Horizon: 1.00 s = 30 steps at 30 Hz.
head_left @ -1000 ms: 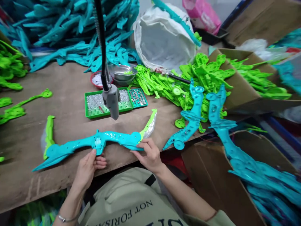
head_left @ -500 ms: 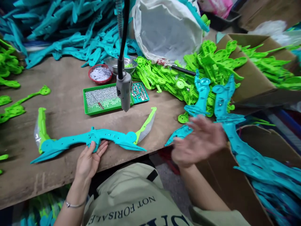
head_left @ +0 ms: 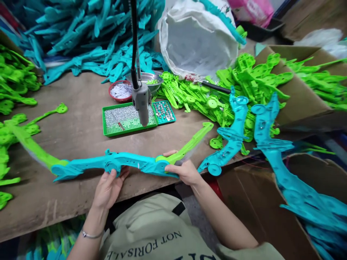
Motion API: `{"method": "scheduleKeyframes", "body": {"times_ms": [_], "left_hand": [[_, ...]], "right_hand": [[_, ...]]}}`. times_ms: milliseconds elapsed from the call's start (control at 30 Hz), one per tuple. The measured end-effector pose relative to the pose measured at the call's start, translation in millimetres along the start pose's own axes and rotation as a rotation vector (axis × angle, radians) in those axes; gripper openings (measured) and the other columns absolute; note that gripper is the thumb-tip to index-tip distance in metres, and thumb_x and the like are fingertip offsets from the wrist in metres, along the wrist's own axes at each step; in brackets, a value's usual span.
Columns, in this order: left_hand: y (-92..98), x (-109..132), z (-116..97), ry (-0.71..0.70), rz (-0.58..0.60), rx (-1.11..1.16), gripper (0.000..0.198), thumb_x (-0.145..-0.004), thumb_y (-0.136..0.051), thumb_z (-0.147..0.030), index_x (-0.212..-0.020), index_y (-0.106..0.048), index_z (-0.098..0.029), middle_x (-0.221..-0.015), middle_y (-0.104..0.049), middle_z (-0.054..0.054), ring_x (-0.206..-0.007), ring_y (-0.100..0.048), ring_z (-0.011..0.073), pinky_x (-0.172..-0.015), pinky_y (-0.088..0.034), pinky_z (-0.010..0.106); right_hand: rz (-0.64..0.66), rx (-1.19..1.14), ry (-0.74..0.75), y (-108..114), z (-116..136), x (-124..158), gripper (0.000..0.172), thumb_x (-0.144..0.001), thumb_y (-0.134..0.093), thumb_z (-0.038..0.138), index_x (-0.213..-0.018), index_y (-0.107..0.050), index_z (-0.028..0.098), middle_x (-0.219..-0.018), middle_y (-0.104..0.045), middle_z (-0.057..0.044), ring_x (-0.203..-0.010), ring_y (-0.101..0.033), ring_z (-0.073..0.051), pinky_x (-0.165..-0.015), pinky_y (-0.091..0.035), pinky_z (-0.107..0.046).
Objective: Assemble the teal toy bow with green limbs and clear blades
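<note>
A toy bow [head_left: 138,161] with a blue plastic body and a green limb at each end lies across my front, close to the table's near edge. My left hand [head_left: 111,186] is closed around the middle of the blue body, thumb on its near side. At the bow's right end my right hand [head_left: 187,171] grips the joint where the right green limb [head_left: 193,141] meets the blue body. The left green limb [head_left: 35,146] slants up and outward. Beyond the bow hangs a grey electric screwdriver [head_left: 142,108] on a black cord, its tip pointing down.
A green tray [head_left: 108,133] of small screws, a blue tray of metal discs [head_left: 164,112] and a red basket [head_left: 111,94] stand behind. Green parts [head_left: 200,97] and blue parts [head_left: 114,61] are heaped around. Blue bow halves [head_left: 235,135] lie at right, beside a carton [head_left: 249,202].
My right hand has come in from the right and closed on the bow's right end. Both green limbs have swung outward. My left hand keeps its hold on the middle.
</note>
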State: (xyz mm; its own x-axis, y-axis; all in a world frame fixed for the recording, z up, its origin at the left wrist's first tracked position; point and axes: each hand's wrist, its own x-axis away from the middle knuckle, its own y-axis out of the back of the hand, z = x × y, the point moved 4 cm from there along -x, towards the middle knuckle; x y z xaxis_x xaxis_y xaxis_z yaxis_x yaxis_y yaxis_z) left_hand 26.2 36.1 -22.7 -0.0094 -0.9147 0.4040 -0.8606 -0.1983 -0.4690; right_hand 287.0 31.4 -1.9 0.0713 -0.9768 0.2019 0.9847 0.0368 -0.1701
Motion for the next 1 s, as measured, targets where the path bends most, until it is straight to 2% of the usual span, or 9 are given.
{"method": "scheduleKeyframes", "body": {"times_ms": [167,267,400,467,500,567,633,800,1000], "left_hand": [[1.4,2.5,-6.1,-0.002,-0.034,-0.081,0.044,-0.066,-0.087,-0.051,-0.097,-0.072,-0.023,-0.106,-0.076,0.004,-0.1,-0.071,0.0231,-0.098,-0.056,0.046],[7.9,14.9,-16.3,0.183,-0.001,-0.342,0.047,-0.068,-0.082,-0.059,-0.09,-0.073,-0.018,-0.097,-0.077,0.011,-0.079,-0.074,0.024,-0.075,-0.063,0.039],[-7.8,45.7,-33.4,0.387,0.341,-0.786,0.038,-0.079,-0.073,-0.054,-0.079,-0.076,-0.017,-0.069,-0.073,0.01,-0.044,-0.062,0.0173,-0.04,-0.049,0.026],[-38.3,54.0,-45.6,0.137,0.489,-0.883,0.024,-0.084,-0.071,-0.043,-0.078,-0.076,-0.021,-0.061,-0.07,0.006,-0.046,-0.062,0.0174,-0.045,-0.051,0.027],[-56.9,54.6,-53.8,-0.128,0.476,-0.936,0.015,-0.084,-0.073,-0.037,-0.083,-0.077,-0.023,-0.066,-0.072,0.005,-0.055,-0.066,0.019,-0.054,-0.055,0.029],[-95.4,54.4,-58.8,-0.612,0.461,-1.067,0.029,-0.081,-0.076,-0.033,-0.109,-0.074,-0.024,-0.101,-0.077,0.01,-0.093,-0.072,0.0281,-0.084,-0.058,0.041],[-125.4,47.3,-46.1,-0.884,0.425,-1.304,0.045,-0.083,-0.074,-0.031,-0.125,-0.066,-0.018,-0.122,-0.071,0.015,-0.116,-0.064,0.0342,-0.103,-0.048,0.051],[-150.8,28.3,-3.8,-0.978,0.446,-1.83,0.018,-0.093,-0.061,-0.023,-0.107,-0.064,-0.012,-0.092,-0.071,0.011,-0.083,-0.065,0.0257,-0.078,-0.051,0.04],[-152.7,35.1,-8.9,-1.065,0.445,-1.85,0.017,-0.098,-0.052,-0.026,-0.084,-0.058,-0.018,-0.072,-0.06,0.002,-0.067,-0.058,0.021,-0.059,-0.042,0.034]], "right_hand": [[-0.024,-0.004,0.014,3.9,5.2,-6.0,0.058,-0.056,-0.093,0.039,-0.105,-0.066,0.023,-0.097,-0.076,-0.003,-0.089,-0.073,-0.022,-0.079,-0.061,-0.036],[-0.044,-0.022,0.03,5.3,5.7,-7.5,0.061,-0.055,-0.094,0.04,-0.104,-0.063,0.024,-0.101,-0.076,-0.004,-0.094,-0.074,-0.023,-0.084,-0.061,-0.038],[-0.042,-0.009,0.088,5.4,6.5,-8.0,0.054,-0.057,-0.093,0.044,-0.096,-0.061,0.025,-0.102,-0.074,-0.003,-0.094,-0.074,-0.022,-0.084,-0.061,-0.037],[-0.018,-0.017,0.141,5.8,6.0,-7.7,0.05,-0.059,-0.093,0.043,-0.091,-0.059,0.025,-0.1,-0.074,-0.002,-0.095,-0.073,-0.022,-0.084,-0.06,-0.037],[-0.003,-0.016,0.165,6.4,5.4,-7.4,0.049,-0.06,-0.093,0.043,-0.089,-0.058,0.025,-0.098,-0.073,-0.002,-0.096,-0.073,-0.022,-0.084,-0.06,-0.038],[0.022,0.008,0.195,8.5,3.3,-6.7,0.047,-0.062,-0.091,0.045,-0.089,-0.058,0.025,-0.099,-0.072,-0.003,-0.099,-0.071,-0.022,-0.087,-0.059,-0.04],[0.028,0.052,0.218,11.8,0.7,-5.8,0.045,-0.066,-0.089,0.049,-0.091,-0.06,0.024,-0.101,-0.071,-0.005,-0.101,-0.069,-0.023,-0.091,-0.057,-0.043],[-0.002,0.107,0.279,20.0,-7.4,-2.3,0.042,-0.069,-0.084,0.055,-0.092,-0.067,0.024,-0.096,-0.067,-0.005,-0.097,-0.065,-0.023,-0.09,-0.054,-0.042],[-0.05,0.072,0.335,17.5,-9.7,6.9,0.03,-0.074,-0.085,0.043,-0.092,-0.068,0.025,-0.091,-0.069,-0.003,-0.089,-0.067,-0.021,-0.082,-0.056,-0.038]]}}
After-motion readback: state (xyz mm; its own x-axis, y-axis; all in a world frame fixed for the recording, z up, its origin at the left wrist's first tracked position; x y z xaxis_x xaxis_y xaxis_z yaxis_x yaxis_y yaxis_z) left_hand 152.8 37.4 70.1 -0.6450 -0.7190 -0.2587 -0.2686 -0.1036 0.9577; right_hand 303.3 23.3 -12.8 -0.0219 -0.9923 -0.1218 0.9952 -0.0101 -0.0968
